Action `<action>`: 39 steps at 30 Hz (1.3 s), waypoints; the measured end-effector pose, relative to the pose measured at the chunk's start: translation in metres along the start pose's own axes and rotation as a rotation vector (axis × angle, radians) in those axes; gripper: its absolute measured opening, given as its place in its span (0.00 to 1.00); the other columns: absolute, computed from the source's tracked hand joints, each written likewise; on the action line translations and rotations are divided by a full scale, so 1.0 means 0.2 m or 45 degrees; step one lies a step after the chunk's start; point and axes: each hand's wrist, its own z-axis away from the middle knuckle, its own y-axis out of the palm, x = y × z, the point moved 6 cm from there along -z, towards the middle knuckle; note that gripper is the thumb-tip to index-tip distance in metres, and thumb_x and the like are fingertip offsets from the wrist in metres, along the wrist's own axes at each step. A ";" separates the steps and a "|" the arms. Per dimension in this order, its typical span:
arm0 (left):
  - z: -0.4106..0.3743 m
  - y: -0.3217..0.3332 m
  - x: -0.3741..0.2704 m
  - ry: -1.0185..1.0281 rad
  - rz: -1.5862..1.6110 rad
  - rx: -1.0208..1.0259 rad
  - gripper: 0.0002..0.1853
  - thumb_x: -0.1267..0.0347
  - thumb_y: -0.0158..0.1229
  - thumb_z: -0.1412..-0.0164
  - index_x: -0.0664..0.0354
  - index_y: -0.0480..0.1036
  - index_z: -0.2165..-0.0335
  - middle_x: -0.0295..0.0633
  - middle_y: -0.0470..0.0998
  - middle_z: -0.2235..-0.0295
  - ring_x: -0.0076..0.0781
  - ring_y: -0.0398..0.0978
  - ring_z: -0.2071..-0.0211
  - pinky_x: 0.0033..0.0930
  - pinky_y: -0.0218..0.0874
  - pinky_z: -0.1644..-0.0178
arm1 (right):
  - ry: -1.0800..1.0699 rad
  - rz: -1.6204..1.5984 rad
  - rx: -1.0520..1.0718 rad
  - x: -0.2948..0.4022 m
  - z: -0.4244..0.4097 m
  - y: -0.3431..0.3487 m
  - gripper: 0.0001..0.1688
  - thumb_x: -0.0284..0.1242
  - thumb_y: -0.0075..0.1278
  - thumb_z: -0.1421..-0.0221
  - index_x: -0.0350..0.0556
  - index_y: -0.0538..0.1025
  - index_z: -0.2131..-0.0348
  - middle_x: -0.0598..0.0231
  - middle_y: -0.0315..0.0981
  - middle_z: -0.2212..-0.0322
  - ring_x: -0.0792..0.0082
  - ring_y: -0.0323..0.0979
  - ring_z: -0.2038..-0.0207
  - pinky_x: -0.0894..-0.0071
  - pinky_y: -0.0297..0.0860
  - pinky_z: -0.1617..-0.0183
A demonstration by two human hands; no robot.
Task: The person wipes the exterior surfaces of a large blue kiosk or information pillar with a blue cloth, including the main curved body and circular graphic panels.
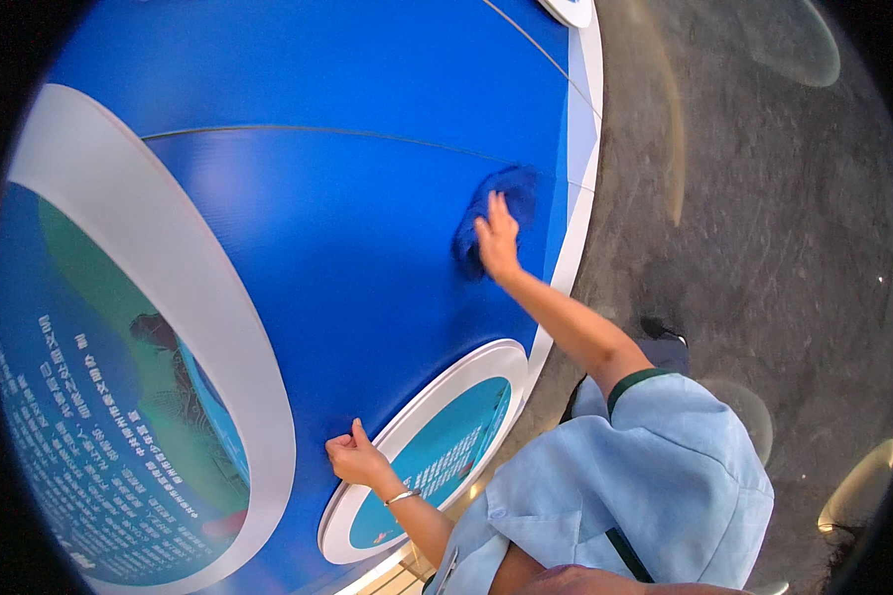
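Observation:
My right hand [498, 242] lies flat, fingers extended, on a dark blue cloth [470, 242] pressed against a glossy blue wall panel [372, 238]. The cloth is bunched and slightly blurred, near the panel's lower white border. My left hand [359, 455], with a bangle [402, 497] at the wrist, is at the blue surface beside a smaller white-rimmed oval sign [517, 357]. Its fingers are curled and one digit points up; nothing shows in it. The left forearm crosses in front of this sign.
A large raised oval sign with a thick white rim [268, 394] and printed writing stands out from the panel. Thin seams [290, 128] cross the blue surface. White edging [565, 275] meets a dark grey floor [751, 245]. Wooden slats [398, 579] show near the bottom.

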 end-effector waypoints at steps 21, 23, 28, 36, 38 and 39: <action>0.08 0.03 0.03 -0.175 -0.022 0.029 0.27 0.58 0.74 0.62 0.59 0.65 0.73 0.42 0.69 0.72 0.46 0.70 0.68 0.45 0.56 0.63 | -1.175 0.057 0.307 1.57 -0.41 -0.06 0.31 0.28 0.47 0.43 0.59 0.63 0.40 0.58 0.53 0.37 0.48 0.51 0.38 0.50 0.50 0.37; 0.10 0.03 0.03 -0.127 -0.065 -0.020 0.31 0.52 0.74 0.65 0.59 0.64 0.73 0.43 0.69 0.72 0.48 0.69 0.68 0.46 0.56 0.64 | -1.357 0.084 0.313 1.82 -0.46 -0.07 0.31 0.29 0.47 0.43 0.61 0.63 0.40 0.61 0.54 0.37 0.49 0.52 0.39 0.49 0.52 0.39; 0.09 0.02 -0.01 -0.222 -0.091 -0.150 0.30 0.51 0.73 0.65 0.60 0.65 0.76 0.42 0.68 0.75 0.47 0.68 0.72 0.46 0.57 0.68 | -1.561 0.014 0.198 2.31 -0.64 -0.06 0.29 0.32 0.46 0.42 0.59 0.65 0.41 0.62 0.56 0.38 0.50 0.52 0.39 0.49 0.52 0.41; 0.05 0.10 -0.52 -0.111 0.906 0.144 0.14 0.68 0.70 0.55 0.61 0.72 0.72 0.41 0.74 0.79 0.32 0.72 0.79 0.32 0.63 0.75 | -1.141 -0.023 0.142 1.50 -0.84 -0.12 0.34 0.25 0.49 0.49 0.52 0.65 0.41 0.54 0.57 0.39 0.46 0.55 0.40 0.52 0.51 0.37; -0.03 0.12 -0.79 0.003 1.033 0.216 0.13 0.69 0.69 0.53 0.62 0.72 0.70 0.41 0.75 0.77 0.29 0.73 0.78 0.31 0.65 0.73 | -1.035 0.038 0.126 1.36 -0.89 -0.13 0.36 0.23 0.52 0.52 0.52 0.66 0.42 0.54 0.58 0.40 0.46 0.55 0.40 0.52 0.52 0.37; -0.09 0.10 -0.91 0.099 1.018 0.223 0.13 0.69 0.69 0.52 0.62 0.72 0.70 0.41 0.76 0.76 0.29 0.73 0.78 0.31 0.65 0.72 | -1.077 0.096 0.158 1.37 -0.88 -0.13 0.37 0.23 0.53 0.53 0.52 0.66 0.42 0.54 0.58 0.40 0.46 0.55 0.40 0.52 0.52 0.37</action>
